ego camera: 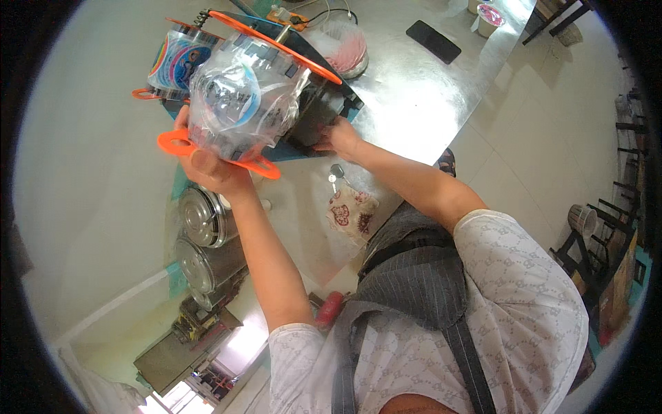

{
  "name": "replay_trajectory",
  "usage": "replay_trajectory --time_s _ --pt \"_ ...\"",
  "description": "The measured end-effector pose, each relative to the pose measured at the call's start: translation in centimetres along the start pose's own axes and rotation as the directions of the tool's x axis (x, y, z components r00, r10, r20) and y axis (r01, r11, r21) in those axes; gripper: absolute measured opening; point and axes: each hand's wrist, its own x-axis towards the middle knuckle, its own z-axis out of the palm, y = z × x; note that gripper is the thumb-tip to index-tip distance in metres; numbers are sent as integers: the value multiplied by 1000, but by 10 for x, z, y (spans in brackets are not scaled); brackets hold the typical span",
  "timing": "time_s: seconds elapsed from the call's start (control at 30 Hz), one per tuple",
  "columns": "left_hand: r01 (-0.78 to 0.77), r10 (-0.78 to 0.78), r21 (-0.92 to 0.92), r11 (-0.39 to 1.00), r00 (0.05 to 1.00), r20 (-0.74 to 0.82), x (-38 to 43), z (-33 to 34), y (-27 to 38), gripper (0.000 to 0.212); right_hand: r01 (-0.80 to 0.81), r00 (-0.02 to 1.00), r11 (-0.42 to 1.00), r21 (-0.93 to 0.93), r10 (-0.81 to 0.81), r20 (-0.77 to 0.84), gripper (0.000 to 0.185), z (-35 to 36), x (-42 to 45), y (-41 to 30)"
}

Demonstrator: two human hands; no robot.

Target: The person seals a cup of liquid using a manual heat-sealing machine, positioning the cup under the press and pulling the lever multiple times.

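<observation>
A large roll of clear printed plastic film sits between an upper orange disc and a lower orange flange with a hole. My left hand grips the roll's lower end, with the thumb beside the orange flange and some fingers hidden behind it. A smaller printed film roll is mounted to its left, below a metal spring. My right hand reaches against the dark body of a machine under the rolls. Its fingertips are in shadow, so their grip is unclear.
A black phone lies on the shiny metal table, near sealed cups. Beside the machine is a pink-and-white bundle. Below my arms are keys with a patterned cloth pouch and lidded metal canisters.
</observation>
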Motion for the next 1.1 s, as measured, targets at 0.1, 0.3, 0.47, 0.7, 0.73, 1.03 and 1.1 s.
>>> replay_trajectory --time_s 0.1,0.3,0.47,0.7,0.73,1.03,1.1 --pt "-25 24 42 999 999 33 1 -7 -1 103 3 1000 1000 -7 -3 10 30 0 -2 2" --pt "-80 80 38 996 997 14 0 2 3 101 -42 999 998 -53 43 26 19 -7 -6 -7" --pt "-70 70 50 996 997 13 -2 -9 -4 102 256 937 642 -722 -349 22 42 -42 -10 -96" --pt "-112 113 113 987 994 -3 1 1 -4 103 859 512 393 -328 -656 555 46 210 -53 -355" --pt "-129 130 134 982 991 -1 1 -5 -9 103 774 624 538 -335 -554 551 44 230 -76 -357" --pt "-50 54 105 993 998 -38 0 -6 -7 106 665 720 -103 -739 -172 672 20 210 -156 -374" --pt "7 -5 45 999 999 -44 -1 -1 0 108 669 704 -217 -711 -123 699 18 199 -171 -374"
